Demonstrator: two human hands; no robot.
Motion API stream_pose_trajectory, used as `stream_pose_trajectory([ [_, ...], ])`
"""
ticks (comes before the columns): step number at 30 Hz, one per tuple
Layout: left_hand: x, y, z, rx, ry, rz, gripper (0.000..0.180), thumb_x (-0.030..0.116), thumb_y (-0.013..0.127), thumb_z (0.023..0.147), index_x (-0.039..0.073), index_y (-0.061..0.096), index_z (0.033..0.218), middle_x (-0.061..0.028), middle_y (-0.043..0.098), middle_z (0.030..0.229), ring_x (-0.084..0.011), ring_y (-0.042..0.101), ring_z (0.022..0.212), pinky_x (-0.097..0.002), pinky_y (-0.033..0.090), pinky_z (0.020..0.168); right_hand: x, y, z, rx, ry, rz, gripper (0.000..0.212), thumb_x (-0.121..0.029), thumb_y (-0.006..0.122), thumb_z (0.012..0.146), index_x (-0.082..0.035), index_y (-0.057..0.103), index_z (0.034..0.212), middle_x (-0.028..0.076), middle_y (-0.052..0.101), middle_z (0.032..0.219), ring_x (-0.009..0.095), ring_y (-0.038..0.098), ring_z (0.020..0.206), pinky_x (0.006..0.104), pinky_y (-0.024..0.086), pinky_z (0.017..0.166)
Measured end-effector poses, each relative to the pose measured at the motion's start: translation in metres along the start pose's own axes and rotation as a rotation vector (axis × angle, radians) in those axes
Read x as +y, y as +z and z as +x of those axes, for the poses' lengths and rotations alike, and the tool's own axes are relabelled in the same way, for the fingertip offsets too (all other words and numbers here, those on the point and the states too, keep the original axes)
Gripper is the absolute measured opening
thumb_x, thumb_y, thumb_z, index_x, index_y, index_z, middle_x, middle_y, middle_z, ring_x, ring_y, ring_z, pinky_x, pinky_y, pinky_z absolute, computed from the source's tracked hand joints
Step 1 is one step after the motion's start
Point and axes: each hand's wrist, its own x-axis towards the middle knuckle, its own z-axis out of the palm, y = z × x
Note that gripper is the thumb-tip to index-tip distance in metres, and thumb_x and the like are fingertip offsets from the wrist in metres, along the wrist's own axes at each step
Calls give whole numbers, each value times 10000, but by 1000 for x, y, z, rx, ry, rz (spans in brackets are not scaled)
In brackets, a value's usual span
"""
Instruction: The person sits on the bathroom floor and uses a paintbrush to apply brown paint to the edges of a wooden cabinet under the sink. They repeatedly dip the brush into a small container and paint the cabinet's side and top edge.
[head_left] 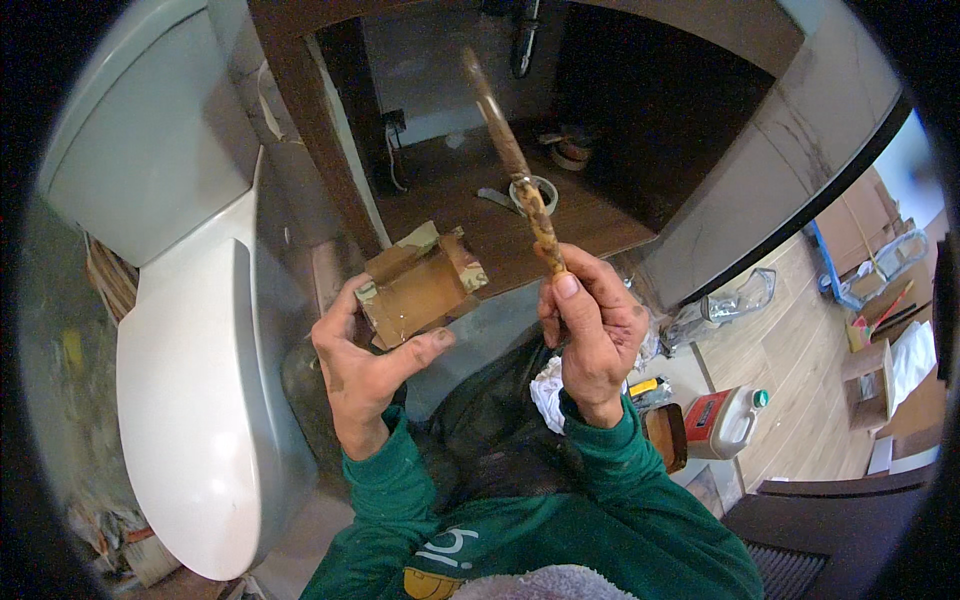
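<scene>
Left grip [365, 368], spread wide, holds an already opened cardboard box [418, 292]; right grip [598, 335] pinches a stained slender tool [514, 163], apart.

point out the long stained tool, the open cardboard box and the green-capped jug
long stained tool [509, 150]: head view, middle of its shaft
open cardboard box [425, 292]: head view, its bare inner base
green-capped jug [710, 424]: head view, the red part of its side
</scene>
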Motion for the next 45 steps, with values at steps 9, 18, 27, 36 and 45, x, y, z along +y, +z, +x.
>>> stream_pose_trajectory([
  [9, -10, -9, -4, 48, 0, 2, 706, 153, 919, 632, -83, 604, 1218, -149, 702, 1085, -210, 697, 970, -335, 566, 880, -13, 30, 19, -7, -11, 90, 265, -121, 585, 1002, 55, 642, 1192, 52, 611, 740, 60, 486, 531, 200, 352, 440],
  [18, -12, -9, -6, 26, -6, -5, 706, 136, 914, 630, -80, 598, 1224, -142, 701, 1082, -212, 697, 972, -341, 559, 894, -11, 35, 22, -42, -42, 132, 260, -115, 592, 1000, 61, 640, 1185, 55, 614, 753, 59, 486, 527, 202, 355, 439],
  [27, -11, -8, -5, 19, -26, -29, 692, 117, 905, 631, -79, 598, 1220, -146, 703, 1077, -213, 697, 978, -336, 561, 893, -10, 36, 23, -33, -19, 145, 261, -114, 581, 1003, 64, 641, 1185, 50, 605, 739, 59, 481, 522, 199, 350, 440],
  [36, -13, -8, -5, 22, 9, -5, 703, 130, 913, 635, -77, 597, 1228, -146, 705, 1084, -217, 697, 985, -341, 560, 899, -6, 37, 25, -17, 9, 145, 246, -103, 572, 1002, 61, 648, 1167, 47, 599, 731, 61, 479, 527, 201, 359, 440],
  [45, -12, -6, -6, 20, -11, -28, 695, 116, 905, 645, -78, 592, 1235, -144, 704, 1087, -210, 694, 992, -342, 555, 907, -9, 34, 24, -25, 13, 154, 249, -112, 567, 1004, 59, 648, 1166, 52, 599, 733, 65, 478, 529, 203, 359, 443],
])
